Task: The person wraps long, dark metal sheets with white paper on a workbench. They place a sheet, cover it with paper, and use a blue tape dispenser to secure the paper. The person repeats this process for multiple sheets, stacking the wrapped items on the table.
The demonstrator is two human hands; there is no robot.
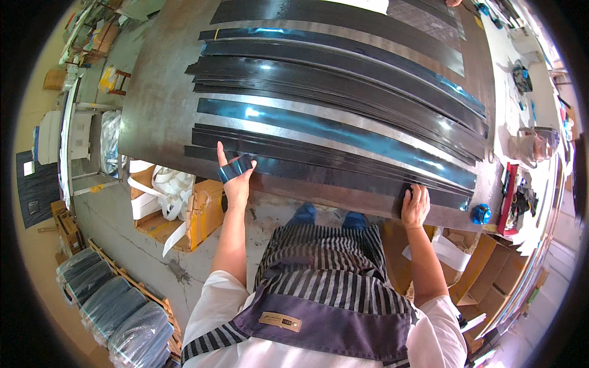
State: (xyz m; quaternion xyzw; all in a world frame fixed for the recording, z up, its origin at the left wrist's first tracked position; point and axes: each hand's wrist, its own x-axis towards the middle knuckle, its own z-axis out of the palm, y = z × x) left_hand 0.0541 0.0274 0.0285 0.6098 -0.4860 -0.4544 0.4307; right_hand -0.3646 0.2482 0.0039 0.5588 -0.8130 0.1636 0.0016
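Observation:
Long flat black strips lie in rows across the dark table, several of them layered in stacks. In my left hand (pixel 235 187), near the left part of the front row, is a short glossy dark-blue piece (pixel 235 168) that crosses the fingers; the index finger points away from me and the thumb presses on the piece. The front black strip (pixel 331 175) runs between my hands along the near table edge. My right hand (pixel 416 207) is at its right part, fingers curled over the near edge. The right fingertips show only in part.
A blue round object (pixel 481 213) sits at the table's right corner. Below the near edge stand a cardboard box (pixel 205 211) with white strips on the left and cartons (pixel 485 264) on the right. Plastic-wrapped bundles (pixel 126 306) lie on a pallet at lower left.

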